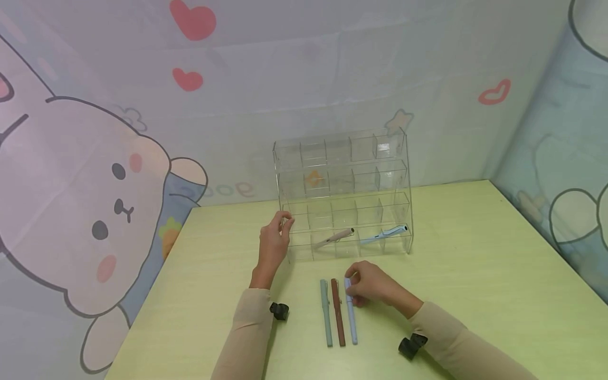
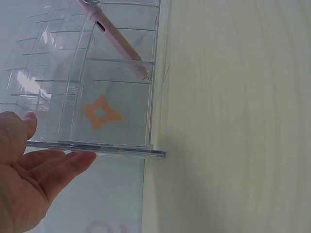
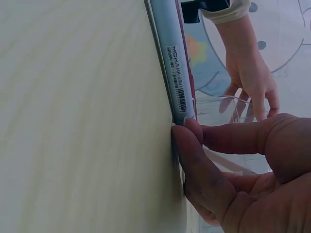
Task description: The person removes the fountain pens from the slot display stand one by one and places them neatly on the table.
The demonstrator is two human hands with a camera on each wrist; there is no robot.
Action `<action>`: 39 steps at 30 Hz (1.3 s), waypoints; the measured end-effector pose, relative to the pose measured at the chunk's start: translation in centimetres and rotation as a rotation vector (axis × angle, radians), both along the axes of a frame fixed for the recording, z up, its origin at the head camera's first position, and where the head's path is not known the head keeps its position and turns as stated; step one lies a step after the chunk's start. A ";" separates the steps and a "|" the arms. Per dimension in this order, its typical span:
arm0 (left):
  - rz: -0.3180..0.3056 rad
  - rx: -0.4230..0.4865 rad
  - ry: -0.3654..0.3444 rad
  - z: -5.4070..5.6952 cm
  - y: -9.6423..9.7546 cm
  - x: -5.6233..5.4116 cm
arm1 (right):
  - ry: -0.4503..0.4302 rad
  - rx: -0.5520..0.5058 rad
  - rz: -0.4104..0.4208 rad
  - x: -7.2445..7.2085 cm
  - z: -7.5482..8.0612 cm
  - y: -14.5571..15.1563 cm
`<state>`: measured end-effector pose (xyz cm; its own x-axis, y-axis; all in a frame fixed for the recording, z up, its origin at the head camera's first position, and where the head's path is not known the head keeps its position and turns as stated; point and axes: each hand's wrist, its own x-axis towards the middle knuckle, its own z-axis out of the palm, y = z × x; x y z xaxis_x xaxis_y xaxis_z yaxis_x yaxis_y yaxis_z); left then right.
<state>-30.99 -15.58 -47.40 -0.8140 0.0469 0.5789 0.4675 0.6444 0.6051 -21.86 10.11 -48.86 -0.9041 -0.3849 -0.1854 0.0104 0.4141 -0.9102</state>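
Observation:
A clear acrylic pen rack with stepped rows of compartments stands at the back of the table. At its left side my left hand holds the side panel, thumb inside and fingers outside, as the left wrist view shows. My right hand pinches the upper part of a lavender pen that lies on the table. The right wrist view shows a barcode label on this pen. Left of it lie a brown pen and a green pen, side by side.
In the rack's lowest row lean a pink pen and a light blue pen. A patterned cloth hangs behind the yellow table. Small black cameras sit at both wrists.

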 end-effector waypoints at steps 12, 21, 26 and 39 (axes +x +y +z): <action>0.004 0.001 -0.022 -0.1 0.0 -0.1 | 0.017 0.015 0.045 0.1 0.1 0.1; 0.000 0.003 -0.020 0.0 0.0 -0.1 | 0.033 0.036 0.042 0.2 0.2 0.0; 0.000 0.002 -0.033 0.0 0.0 0.0 | 0.026 0.084 0.002 0.3 0.2 -0.2; -0.002 -0.001 -0.038 0.1 0.0 0.0 | 0.031 0.066 0.022 0.5 0.4 -0.2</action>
<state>-30.96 -15.54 -47.26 -0.8354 0.0491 0.5474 0.4453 0.6442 0.6218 -21.35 9.94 -48.44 -0.9012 -0.3931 -0.1828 -0.0275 0.4727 -0.8808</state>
